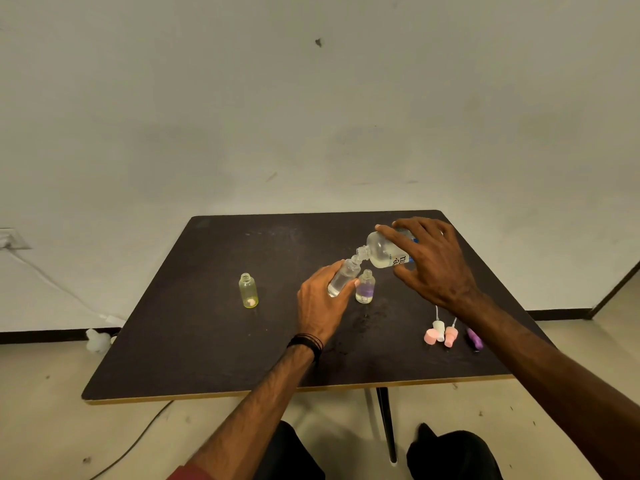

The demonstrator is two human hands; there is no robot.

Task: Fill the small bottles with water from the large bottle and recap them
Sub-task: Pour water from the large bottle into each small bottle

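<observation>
Three small bottles on the dark table (207, 341), all uncapped; I've got my left hand (320, 303) wrapped around the clear small bottle (343, 278), tilted toward the big one, its base looks lifted or just off the tabletop, can't tell which. Right hand (433, 261) grasps the large bottle (381, 251) from above round the body, tipped so its mouth meets the small neck. Purple-tinted bottle (365, 287) stands just beside my left fingers, yellow bottle (248, 291) well apart to the left. Spray caps (443, 334) lie near the right forearm. Handling guess: large bottle is thin plastic, squashy, part full so weight shifts as it tips; grip mid-body, don't squeeze. Small one is light, stiff, narrow neck, likely slick if wet; hold low on the body to keep the neck clear. Purple one could get knocked.
</observation>
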